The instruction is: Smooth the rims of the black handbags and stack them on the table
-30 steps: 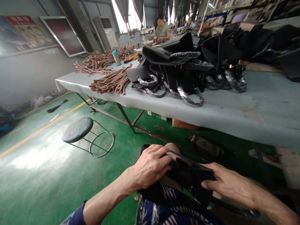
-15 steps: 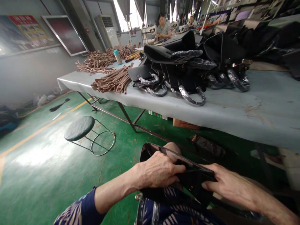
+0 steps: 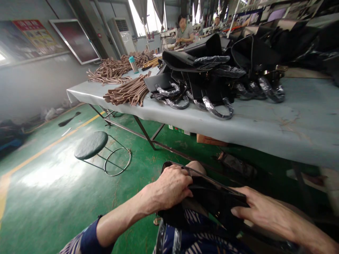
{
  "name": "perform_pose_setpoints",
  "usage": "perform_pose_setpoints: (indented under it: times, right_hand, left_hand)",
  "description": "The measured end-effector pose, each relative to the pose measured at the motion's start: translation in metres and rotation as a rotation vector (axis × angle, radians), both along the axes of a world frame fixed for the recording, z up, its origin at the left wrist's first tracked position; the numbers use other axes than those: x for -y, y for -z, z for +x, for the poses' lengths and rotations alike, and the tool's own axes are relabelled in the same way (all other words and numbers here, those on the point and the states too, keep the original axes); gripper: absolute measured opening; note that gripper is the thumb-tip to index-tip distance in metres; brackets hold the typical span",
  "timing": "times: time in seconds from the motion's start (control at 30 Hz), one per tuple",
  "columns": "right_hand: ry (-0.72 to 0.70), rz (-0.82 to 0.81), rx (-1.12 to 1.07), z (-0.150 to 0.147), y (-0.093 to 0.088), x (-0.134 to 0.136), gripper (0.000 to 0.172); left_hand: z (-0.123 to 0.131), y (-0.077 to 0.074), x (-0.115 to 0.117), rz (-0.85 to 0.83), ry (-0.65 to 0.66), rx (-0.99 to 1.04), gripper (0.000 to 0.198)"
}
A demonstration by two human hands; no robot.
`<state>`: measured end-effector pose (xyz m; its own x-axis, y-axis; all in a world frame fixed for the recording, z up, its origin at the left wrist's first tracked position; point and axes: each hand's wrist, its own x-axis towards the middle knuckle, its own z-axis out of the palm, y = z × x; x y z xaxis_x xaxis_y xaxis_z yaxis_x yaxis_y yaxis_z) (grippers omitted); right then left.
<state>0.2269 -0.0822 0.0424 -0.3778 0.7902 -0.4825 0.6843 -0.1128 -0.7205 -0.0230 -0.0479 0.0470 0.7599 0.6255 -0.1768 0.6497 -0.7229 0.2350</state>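
A black handbag (image 3: 212, 194) rests across my lap, its rim facing up and its body partly hidden by my arms. My left hand (image 3: 173, 185) is closed over the rim near its left end, fingers curled inward. At the right end, my right hand (image 3: 246, 204) grips the bag's edge, with the thumb on the near side and the other fingers hidden behind. A plastic-wrapped strap or handle (image 3: 176, 240) hangs at the lower left of the bag, close to a small gold-coloured metal fitting (image 3: 157, 221).
Ahead stands a grey-covered table (image 3: 265, 123) with a heap of black handbags (image 3: 196, 63) and bundles of brown strips (image 3: 128, 91). A teal-capped bottle (image 3: 133, 64) stands among them. A round stool (image 3: 91, 144) is on the green floor at left. A person (image 3: 184, 33) sits beyond the table.
My left hand has slid left along the bag's rim, its fingers now more curled. My right hand keeps its hold at the right end, and the view has shifted slightly.
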Motion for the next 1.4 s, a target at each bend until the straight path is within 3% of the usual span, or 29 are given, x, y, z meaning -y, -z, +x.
perform_pose_setpoints:
  times: [0.1,0.33,0.5,0.67,0.73,0.87,1.0,1.1,1.4]
  right_hand:
    - [-0.001,-0.013,-0.026,-0.001,0.001,0.0,0.038]
    - [0.0,-0.096,0.024,-0.006,-0.009,-0.003,0.039]
    - [-0.023,-0.157,-0.014,0.006,0.001,-0.009,0.029]
    - [-0.016,-0.133,-0.177,0.017,0.019,-0.017,0.035]
    - [-0.002,-0.02,-0.151,0.018,0.024,-0.018,0.039]
    - [0.189,0.358,0.138,0.016,0.034,-0.011,0.048]
    - [0.359,0.513,0.228,0.01,0.037,0.001,0.037]
    - [0.432,0.423,0.136,0.005,0.034,0.003,0.029]
    - [0.33,0.012,-0.378,0.012,0.038,-0.019,0.037]
  left_hand:
    - [0.007,-0.002,0.002,0.061,0.015,0.073,0.016]
    - [0.01,0.013,-0.006,0.174,-0.016,0.173,0.01]
    - [0.007,0.014,-0.016,-0.042,0.002,0.305,0.015]
    - [0.011,0.016,-0.025,-0.167,-0.027,0.396,0.014]
    - [0.013,0.018,-0.028,-0.177,-0.064,0.423,0.012]
    - [0.016,0.024,-0.032,-0.21,-0.146,0.462,0.009]
    - [0.017,0.028,-0.035,-0.256,-0.185,0.508,0.01]
    - [0.017,0.028,-0.035,-0.283,-0.199,0.535,0.009]
    - [0.017,0.027,-0.039,-0.392,-0.205,0.533,0.011]
